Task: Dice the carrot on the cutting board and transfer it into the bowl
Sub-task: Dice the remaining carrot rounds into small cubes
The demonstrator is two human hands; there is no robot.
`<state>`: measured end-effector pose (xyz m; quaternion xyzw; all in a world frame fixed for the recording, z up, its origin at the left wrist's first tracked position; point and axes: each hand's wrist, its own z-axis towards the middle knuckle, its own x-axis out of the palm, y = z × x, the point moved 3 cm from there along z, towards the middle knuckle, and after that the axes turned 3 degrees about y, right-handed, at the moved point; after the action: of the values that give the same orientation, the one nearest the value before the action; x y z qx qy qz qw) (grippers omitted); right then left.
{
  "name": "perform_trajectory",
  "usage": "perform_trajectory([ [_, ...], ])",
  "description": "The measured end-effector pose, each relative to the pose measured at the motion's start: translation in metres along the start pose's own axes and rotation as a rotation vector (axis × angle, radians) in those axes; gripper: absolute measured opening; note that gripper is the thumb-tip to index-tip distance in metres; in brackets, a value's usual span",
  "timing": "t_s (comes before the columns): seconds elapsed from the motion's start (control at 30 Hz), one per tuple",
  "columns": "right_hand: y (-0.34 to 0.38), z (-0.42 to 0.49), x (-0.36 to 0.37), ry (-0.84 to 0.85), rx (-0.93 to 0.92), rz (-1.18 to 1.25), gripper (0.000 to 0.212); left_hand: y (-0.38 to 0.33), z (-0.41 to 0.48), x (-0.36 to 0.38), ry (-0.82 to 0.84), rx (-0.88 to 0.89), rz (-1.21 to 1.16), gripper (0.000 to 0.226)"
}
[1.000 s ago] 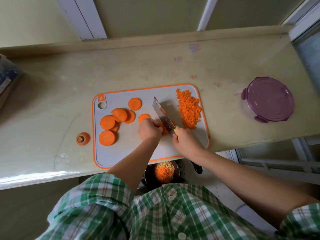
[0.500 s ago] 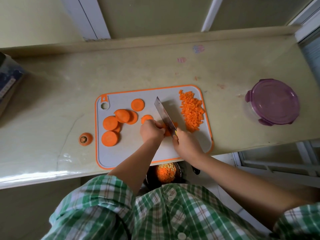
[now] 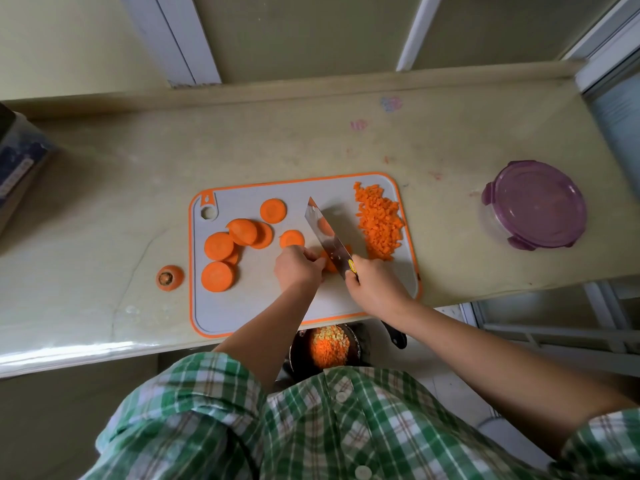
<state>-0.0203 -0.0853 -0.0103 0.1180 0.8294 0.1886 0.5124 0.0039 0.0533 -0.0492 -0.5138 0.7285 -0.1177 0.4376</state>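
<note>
On the cutting board point(image 3: 242, 306), the left hand point(image 3: 298, 268) has its fingers curled over a carrot piece point(image 3: 329, 264) near the board's middle. The right hand point(image 3: 375, 289) grips the handle of a knife point(image 3: 325, 237), with the blade tilted against that piece. Round carrot slices point(image 3: 219, 245) lie on the board's left half, and a heap of diced carrot point(image 3: 379, 220) sits along its right edge. A bowl point(image 3: 358, 344) holding dice shows below the board's near edge, lower than the counter point(image 3: 104, 202). A carrot end point(image 3: 169, 278) lies just left of the board. A purple-lidded container point(image 3: 535, 209) stands well to the board's right.
</note>
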Motion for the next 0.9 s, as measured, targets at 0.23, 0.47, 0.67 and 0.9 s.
perform_trajectory([
  [0.23,0.001,0.0,0.0,-0.013,-0.023,-0.011,0.013,-0.003,0.002,0.0,-0.002,0.023,0.046,0.01],
  [0.47,0.001,0.001,0.006,-0.005,-0.011,-0.01,0.012,-0.002,0.006,0.002,-0.016,0.049,0.078,0.009],
  [0.67,0.006,0.008,0.011,0.016,0.022,0.004,0.011,0.001,0.01,0.004,-0.011,0.034,0.065,0.004],
  [0.9,0.003,0.005,0.017,-0.023,0.037,0.034,0.008,0.002,0.008,0.004,0.0,0.032,0.052,0.006],
])
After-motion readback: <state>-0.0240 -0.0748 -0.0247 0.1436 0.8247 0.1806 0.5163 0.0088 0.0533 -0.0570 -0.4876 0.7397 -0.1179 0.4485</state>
